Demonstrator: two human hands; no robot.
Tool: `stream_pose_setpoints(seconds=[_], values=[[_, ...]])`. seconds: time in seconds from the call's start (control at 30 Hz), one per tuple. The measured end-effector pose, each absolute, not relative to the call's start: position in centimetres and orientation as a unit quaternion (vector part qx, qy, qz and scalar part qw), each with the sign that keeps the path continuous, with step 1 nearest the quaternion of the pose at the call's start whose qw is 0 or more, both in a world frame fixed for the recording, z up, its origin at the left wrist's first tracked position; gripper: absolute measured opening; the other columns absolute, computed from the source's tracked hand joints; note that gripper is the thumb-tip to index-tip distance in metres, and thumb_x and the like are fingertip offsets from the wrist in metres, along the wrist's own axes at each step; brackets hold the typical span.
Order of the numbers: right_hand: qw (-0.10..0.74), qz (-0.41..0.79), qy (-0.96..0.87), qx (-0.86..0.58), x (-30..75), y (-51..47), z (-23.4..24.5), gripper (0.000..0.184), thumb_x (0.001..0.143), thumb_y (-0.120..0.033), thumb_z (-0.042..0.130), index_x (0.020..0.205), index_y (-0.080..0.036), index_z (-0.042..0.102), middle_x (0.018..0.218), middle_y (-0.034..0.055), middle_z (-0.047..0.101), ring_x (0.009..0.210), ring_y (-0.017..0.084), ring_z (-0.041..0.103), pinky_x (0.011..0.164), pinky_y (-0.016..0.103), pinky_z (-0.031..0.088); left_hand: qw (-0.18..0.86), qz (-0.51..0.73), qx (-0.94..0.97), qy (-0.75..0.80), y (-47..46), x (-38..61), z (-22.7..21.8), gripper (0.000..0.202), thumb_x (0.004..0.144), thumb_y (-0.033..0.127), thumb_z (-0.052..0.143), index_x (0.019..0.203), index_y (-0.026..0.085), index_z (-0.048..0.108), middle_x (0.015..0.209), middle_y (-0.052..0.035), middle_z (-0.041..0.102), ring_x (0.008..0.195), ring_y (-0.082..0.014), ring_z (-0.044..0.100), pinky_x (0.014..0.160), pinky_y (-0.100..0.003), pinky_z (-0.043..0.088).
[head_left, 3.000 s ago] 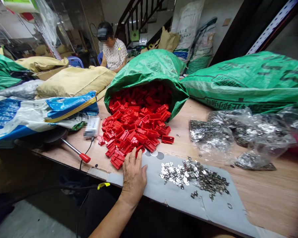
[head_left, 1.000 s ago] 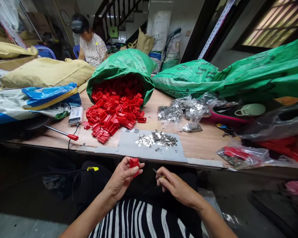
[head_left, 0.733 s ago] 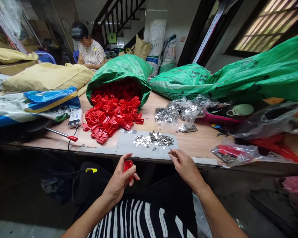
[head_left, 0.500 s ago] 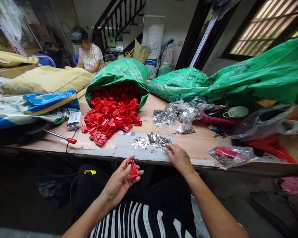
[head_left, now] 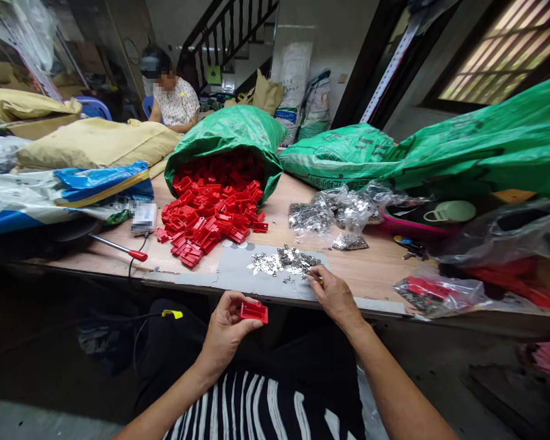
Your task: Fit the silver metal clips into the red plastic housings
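Your left hand [head_left: 224, 329] grips a red case [head_left: 253, 311], nearer you than the grey mat [head_left: 232, 270]; your right hand [head_left: 335, 297] pinches a slim tool [head_left: 318, 280] beside metal pieces [head_left: 266, 263] on the mat.

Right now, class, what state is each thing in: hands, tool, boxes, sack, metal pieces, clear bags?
Left hand, gripping a red box
Red box, hollow side showing
Right hand, pinching a thin tool
Thin tool, mostly hidden
Loose boxes, heaped
Green sack, open, lying down
Metal pieces, spread on grey mat
Clear bags, filled, sealing unclear
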State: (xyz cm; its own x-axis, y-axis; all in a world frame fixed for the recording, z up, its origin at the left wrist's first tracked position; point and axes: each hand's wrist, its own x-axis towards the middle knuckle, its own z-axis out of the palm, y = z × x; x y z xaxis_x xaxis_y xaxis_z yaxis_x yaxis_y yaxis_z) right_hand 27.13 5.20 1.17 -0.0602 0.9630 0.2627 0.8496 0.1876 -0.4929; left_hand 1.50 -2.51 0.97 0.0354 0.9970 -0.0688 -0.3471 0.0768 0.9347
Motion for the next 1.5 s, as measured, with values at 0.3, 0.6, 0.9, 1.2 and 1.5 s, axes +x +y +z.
stream_pose_setpoints(seconds=[0.3, 0.6, 0.9, 1.2, 1.5], values=[[0.338, 0.286, -0.729, -0.522, 21.6, 1.6, 4.3, 0.017, 0.089, -0.035, 0.054, 0.085, -0.02, 0.061, 0.076, 0.0005, 0.064, 0.065, 0.013, 0.056, 0.062, 0.023, 0.043, 0.319, 0.516, 0.64, 0.471, -2.0, 1.2, 0.2, 0.043, 0.078, 0.028, 0.071, 0.117, 0.024, 0.053, 0.114, -0.0058, 0.068, 0.1, -0.0192, 0.068, 0.089, -0.032, 0.056], [0.342, 0.256, -0.777, -0.462, 18.8, -0.4, 3.5, 0.007, 0.089, -0.02, 0.054, 0.088, -0.021, 0.061, 0.081, 0.0024, 0.065, 0.071, 0.015, 0.06, 0.067, 0.025, 0.045, 0.187, 0.501, 0.708, 0.462, -2.2, 1.3, 0.6, 0.038, 0.08, 0.023, 0.068, 0.116, 0.021, 0.054, 0.105, -0.0058, 0.07, 0.095, -0.0172, 0.069, 0.086, -0.027, 0.055], [0.33, 0.252, -0.783, -0.463, 18.6, -0.5, 3.2, 0.011, 0.091, -0.024, 0.05, 0.088, -0.023, 0.06, 0.08, 0.0044, 0.064, 0.071, 0.018, 0.059, 0.066, 0.029, 0.046, 0.21, 0.489, 0.698, 0.479, -2.5, 1.4, 1.0, 0.034, 0.082, 0.026, 0.065, 0.115, 0.024, 0.058, 0.106, -0.0066, 0.071, 0.095, -0.0197, 0.069, 0.087, -0.03, 0.055], [0.341, 0.25, -0.782, -0.458, 18.5, -0.8, 3.3, 0.01, 0.09, -0.021, 0.051, 0.086, -0.023, 0.06, 0.079, 0.0036, 0.063, 0.07, 0.017, 0.058, 0.067, 0.029, 0.045, 0.213, 0.496, 0.702, 0.464, -2.6, 1.5, 0.8, 0.035, 0.082, 0.02, 0.064, 0.116, 0.023, 0.06, 0.108, -0.0066, 0.072, 0.099, -0.0209, 0.069, 0.089, -0.031, 0.054], [0.358, 0.375, -0.719, -0.463, 19.1, -1.1, 3.2, 0.023, 0.092, -0.034, 0.049, 0.094, -0.022, 0.069, 0.081, 0.0036, 0.056, 0.075, 0.017, 0.055, 0.069, 0.028, 0.046, 0.221, 0.523, 0.682, 0.461, -2.8, 1.4, 0.7, 0.037, 0.08, 0.019, 0.067, 0.116, 0.024, 0.06, 0.108, -0.0065, 0.072, 0.099, -0.0209, 0.069, 0.09, -0.033, 0.055]])
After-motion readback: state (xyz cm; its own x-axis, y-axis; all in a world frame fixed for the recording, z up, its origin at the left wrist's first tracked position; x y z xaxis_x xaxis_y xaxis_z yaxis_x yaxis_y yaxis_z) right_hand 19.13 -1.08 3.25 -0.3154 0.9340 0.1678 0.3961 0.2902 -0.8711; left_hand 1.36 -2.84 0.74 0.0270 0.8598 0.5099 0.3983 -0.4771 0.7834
